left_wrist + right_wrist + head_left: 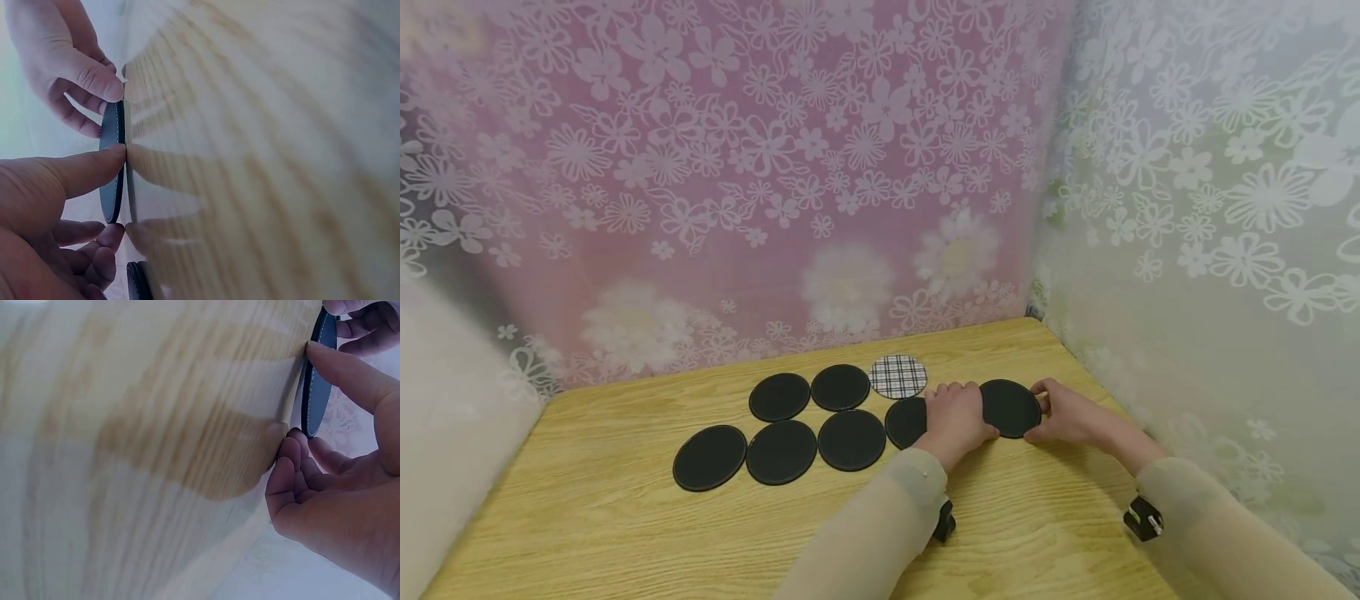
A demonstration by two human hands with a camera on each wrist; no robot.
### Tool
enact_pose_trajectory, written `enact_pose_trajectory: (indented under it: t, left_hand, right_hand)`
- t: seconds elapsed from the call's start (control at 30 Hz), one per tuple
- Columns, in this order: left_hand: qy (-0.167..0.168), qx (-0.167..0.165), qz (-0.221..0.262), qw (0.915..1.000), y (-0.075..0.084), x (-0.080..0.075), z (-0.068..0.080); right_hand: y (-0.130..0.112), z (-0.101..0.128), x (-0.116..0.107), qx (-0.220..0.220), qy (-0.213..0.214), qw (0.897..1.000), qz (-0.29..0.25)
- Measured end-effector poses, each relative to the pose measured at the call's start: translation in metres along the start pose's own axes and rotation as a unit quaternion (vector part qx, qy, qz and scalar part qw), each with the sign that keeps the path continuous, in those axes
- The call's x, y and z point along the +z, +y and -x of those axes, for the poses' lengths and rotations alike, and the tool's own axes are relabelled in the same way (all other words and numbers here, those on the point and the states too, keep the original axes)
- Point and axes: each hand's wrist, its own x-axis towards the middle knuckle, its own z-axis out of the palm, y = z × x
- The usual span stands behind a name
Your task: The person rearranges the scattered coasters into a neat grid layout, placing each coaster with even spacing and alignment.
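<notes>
A round black coaster (1012,408) with a stitched rim lies between my two hands at the right end of the front row. My left hand (955,419) holds its left side, thumb at the near edge and fingers curled about the rim. On the opposite side, my right hand (1066,414) grips the rim between thumb and fingers. In the left wrist view, the coaster (111,187) sits at or just above the tabletop; the exact gap is unclear. Partly hidden behind my left hand is another black coaster (905,423).
Further left in the front row lie black coasters (852,440), edge to edge. Behind them are two more black coasters (840,387) and a plaid-patterned coaster (898,377). The wooden table (625,533) meets flowered curtains (775,167) at its back and right side.
</notes>
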Motion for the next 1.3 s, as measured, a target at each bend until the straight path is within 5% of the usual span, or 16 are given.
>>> enact_pose_trajectory:
  t: [0.4,0.97,1.3]
  left_hand:
    - [0.0,-0.008,0.011,0.9999,-0.01,-0.003,0.003]
    - [0.027,0.025,0.024,0.999,-0.041,-0.029,0.016]
    - [0.036,0.0,0.027,0.999,-0.058,-0.044,0.026]
  right_hand:
    - [-0.008,0.0,0.01,-0.008,0.003,1.0,-0.013]
    - [-0.04,-0.001,0.017,-0.029,0.016,0.999,-0.014]
    - [-0.061,-0.01,0.022,-0.051,0.012,0.999,-0.009]
